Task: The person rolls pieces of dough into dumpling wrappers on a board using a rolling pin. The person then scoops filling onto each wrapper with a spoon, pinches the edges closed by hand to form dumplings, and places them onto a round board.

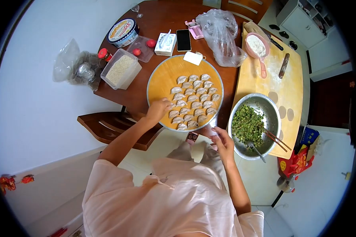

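Rows of pleated dumplings (pixel 192 98) lie on a round wooden board (pixel 159 85) with a pale rim. My left hand (pixel 158 110) reaches over the board's left side, its fingertips pinched together on a dumpling (pixel 171 105) at the end of a row; the fingers partly hide it. Off the board's lower right edge, my right hand (pixel 224 145) hangs with fingers loosely bent and apart, holding nothing I can see. Close to it stands a metal bowl (pixel 278 118) of chopped green filling (pixel 246 125), with chopsticks (pixel 279 141) and a spoon (pixel 258 153) in it.
A floured board (pixel 296 87) at right carries flat wrappers (pixel 282 112), a dough roll (pixel 284 66), a knife (pixel 276 43) and a pink strainer of flour (pixel 257 45). Behind are a phone (pixel 183 40), tissue box (pixel 165 44), plastic bag (pixel 221 35), rice container (pixel 132 75) and round tin (pixel 123 32).
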{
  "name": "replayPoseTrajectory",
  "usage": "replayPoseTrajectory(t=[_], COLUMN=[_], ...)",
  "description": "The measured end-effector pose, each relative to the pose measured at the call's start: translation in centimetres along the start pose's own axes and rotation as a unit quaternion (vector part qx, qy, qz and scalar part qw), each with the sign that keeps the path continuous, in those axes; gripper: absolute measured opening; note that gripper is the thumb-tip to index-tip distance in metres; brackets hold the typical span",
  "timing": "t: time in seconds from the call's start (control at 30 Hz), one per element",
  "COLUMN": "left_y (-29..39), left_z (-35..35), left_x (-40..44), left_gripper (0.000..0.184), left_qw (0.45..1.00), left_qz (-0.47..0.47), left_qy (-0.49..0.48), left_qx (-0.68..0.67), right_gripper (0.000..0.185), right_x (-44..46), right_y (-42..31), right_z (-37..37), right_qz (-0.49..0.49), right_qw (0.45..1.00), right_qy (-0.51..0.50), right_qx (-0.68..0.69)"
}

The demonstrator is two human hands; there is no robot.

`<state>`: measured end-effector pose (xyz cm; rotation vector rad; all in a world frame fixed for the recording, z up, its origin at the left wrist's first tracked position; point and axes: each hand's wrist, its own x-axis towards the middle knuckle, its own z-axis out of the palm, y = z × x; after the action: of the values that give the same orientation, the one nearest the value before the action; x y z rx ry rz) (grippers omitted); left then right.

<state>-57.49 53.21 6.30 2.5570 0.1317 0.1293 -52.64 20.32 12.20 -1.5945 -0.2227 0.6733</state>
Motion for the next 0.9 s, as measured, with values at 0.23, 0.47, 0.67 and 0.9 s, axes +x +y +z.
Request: replayPoseTrajectory(t=[0.23,0.47,0.67,0.9], left_y=[-4.9,-3.5,-4.0,-7.2], left_z=[4.6,4.6,6.1,8.1], left_x=[-0.2,0.0,-0.6,-1.0], left_gripper=[0.007,0.011,0.011,0.010], left_qw=[0.999,0.999,0.998,0.999], left_qz=[-0.026,-0.039,-0.052,0.036], left_qy=[-0.042,-0.036,-0.036,0.033], left_qx=[0.013,0.008,0.031,-0.003], right_gripper=[0.030,0.028,0.025,0.026], right_x=[-1.8,-4.6,-9.6,-14.1], right_y=[0.1,-0.8,-0.5,4.4], right_z=[-2.1,-5.2,-11.8,-23.9], right_qz=[0.037,0.000,-0.012,-0.016], right_qw=[0.997,0.992,0.958,0.885], right_qy=[0.062,0.129,0.271,0.458], right_qx=[0.041,-0.011,-0.089,-0.086])
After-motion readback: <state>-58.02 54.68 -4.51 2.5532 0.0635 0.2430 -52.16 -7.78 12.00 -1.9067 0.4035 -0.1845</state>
